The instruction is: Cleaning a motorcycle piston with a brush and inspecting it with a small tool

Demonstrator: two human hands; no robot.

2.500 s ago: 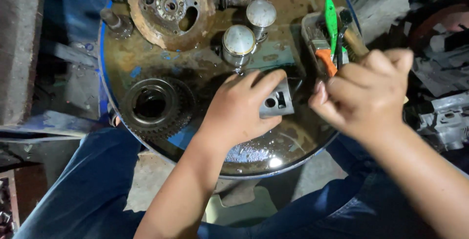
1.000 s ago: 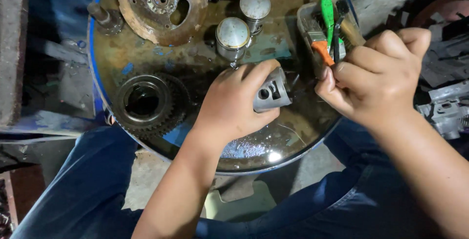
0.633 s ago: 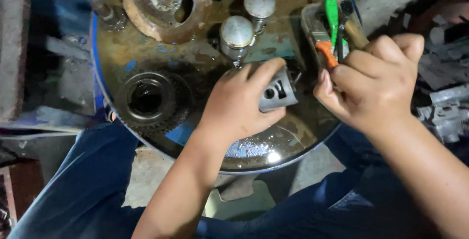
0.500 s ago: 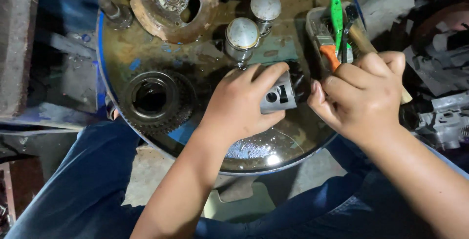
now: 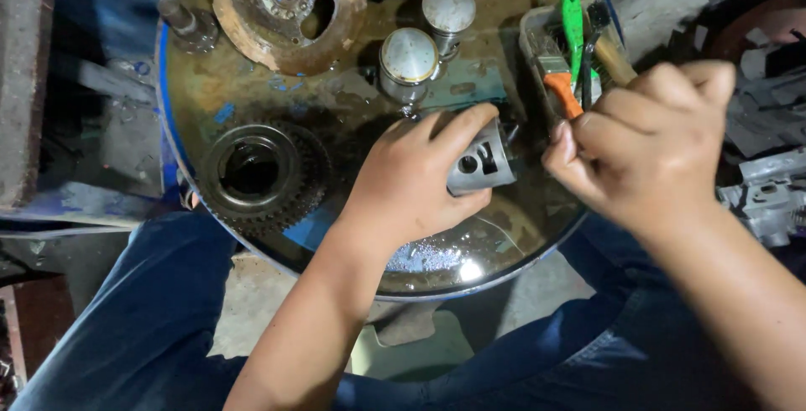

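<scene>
The left hand (image 5: 411, 184) wraps its grip around a grey piston (image 5: 480, 162) on the rusty drum top (image 5: 495, 235). Just right, the right hand (image 5: 651, 138) is clenched on a wooden handle (image 5: 615, 60). Left of the grip lies a gear (image 5: 256, 172); beyond stand two pistons (image 5: 409, 58), a tray of brushes (image 5: 571, 25) and a rusty disc (image 5: 285, 4).

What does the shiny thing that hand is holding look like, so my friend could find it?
Look at the round rusty drum top. Near its right edge, the left hand grips a small grey metal piston lying sideways. Unlike the two upright pistons behind it, its side hole shows.
</scene>
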